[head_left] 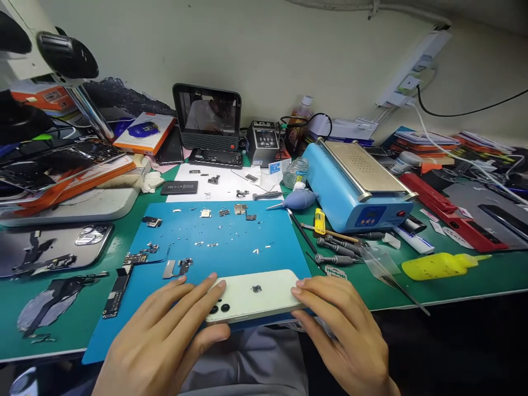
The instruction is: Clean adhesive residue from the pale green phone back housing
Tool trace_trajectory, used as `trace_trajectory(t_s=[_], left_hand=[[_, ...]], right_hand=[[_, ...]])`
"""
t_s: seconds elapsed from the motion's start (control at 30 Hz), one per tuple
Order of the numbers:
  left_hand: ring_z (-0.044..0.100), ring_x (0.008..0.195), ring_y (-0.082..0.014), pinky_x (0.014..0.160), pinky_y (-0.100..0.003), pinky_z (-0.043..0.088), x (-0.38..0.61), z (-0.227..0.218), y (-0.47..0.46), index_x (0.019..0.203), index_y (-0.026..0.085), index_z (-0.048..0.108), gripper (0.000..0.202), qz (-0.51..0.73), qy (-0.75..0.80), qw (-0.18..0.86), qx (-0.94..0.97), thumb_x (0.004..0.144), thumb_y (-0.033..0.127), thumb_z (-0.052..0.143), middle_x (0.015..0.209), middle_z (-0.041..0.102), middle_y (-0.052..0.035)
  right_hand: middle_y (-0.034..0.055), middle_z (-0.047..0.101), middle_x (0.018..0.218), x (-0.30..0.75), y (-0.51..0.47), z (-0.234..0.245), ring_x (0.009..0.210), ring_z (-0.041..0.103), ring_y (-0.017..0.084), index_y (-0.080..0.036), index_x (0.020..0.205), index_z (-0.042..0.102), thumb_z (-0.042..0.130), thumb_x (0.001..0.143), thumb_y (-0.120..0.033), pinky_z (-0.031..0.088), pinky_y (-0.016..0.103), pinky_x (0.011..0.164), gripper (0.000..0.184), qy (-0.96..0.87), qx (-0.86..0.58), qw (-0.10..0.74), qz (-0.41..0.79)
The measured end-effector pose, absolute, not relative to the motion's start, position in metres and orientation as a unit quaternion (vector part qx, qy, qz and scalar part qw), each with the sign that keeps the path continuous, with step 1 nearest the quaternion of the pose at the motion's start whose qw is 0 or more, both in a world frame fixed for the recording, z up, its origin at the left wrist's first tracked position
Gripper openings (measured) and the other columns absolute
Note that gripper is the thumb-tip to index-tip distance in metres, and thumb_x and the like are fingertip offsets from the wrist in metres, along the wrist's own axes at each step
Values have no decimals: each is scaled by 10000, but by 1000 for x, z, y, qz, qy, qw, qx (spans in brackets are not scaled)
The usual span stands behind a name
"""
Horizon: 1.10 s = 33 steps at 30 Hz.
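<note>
At the near edge, a pale green phone is held back-up between two hands, its long axis laid left to right, with neither hand nearer than the other. Its left end, with the dark round lenses, is clasped by the left hand, fingertips pressed on top, thumb tucked at the near edge; its right end is pinched likewise by the right hand. Whether the mat is touched by the phone cannot be told. Smooth, flat-backed and rounded at the corners, the phone is backed by the matte blue mat, strewn with tiny metal bits. To the right, a glossy yellow squeeze bottle is seen; farther off, a rubbery blue blower bulb is flanked by a boxy blue machine, topped with a perforated metal plate.
</note>
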<state>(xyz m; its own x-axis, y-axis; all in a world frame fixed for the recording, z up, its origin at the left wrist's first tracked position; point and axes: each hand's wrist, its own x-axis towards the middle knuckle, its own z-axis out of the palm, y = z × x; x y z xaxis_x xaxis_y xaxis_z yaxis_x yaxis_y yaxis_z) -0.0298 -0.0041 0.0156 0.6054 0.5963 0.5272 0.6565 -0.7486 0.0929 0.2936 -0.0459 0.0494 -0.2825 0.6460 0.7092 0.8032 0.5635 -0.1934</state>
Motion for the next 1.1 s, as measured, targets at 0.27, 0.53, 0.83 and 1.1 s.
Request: trace_trajectory(t_s=[0.27,0.53,0.83,1.1], left_hand=[[834,1183,-196,1126,-300,634,-4,24,-8,1500,216,647,348,-367,-396,-14,-842,1159,175,705,1313,857,-58],[772,1061,-167,916,-275,612,18,22,-7,1223,243,673,225,-448,-411,26,-793,1093,70,730,1220,746,-48],[712,1003,-170,808,-290,594,25,22,-14,1217,262,633,245,-440,-446,10,-779,1105,53,695,1169,684,-42],[694,946,-142,774,-275,599,22,23,-11,1197,258,622,281,-437,-428,16,-791,1069,25,713,1163,625,-30]], right_hand=[[55,830,1078,282,-39,41,987,836,186,-172,1286,799,787,987,68,720,322,916,383,-754,-462,434,-173],[37,794,1090,275,-38,26,974,813,192,-189,1315,786,858,899,104,726,338,881,515,-720,-460,472,-217],[37,678,1128,268,-33,22,975,786,189,-227,1320,754,821,950,72,732,363,858,481,-702,-484,482,-203],[47,692,1104,265,-31,19,992,768,191,-188,1120,771,846,927,76,716,379,864,336,-689,-486,487,-227]])
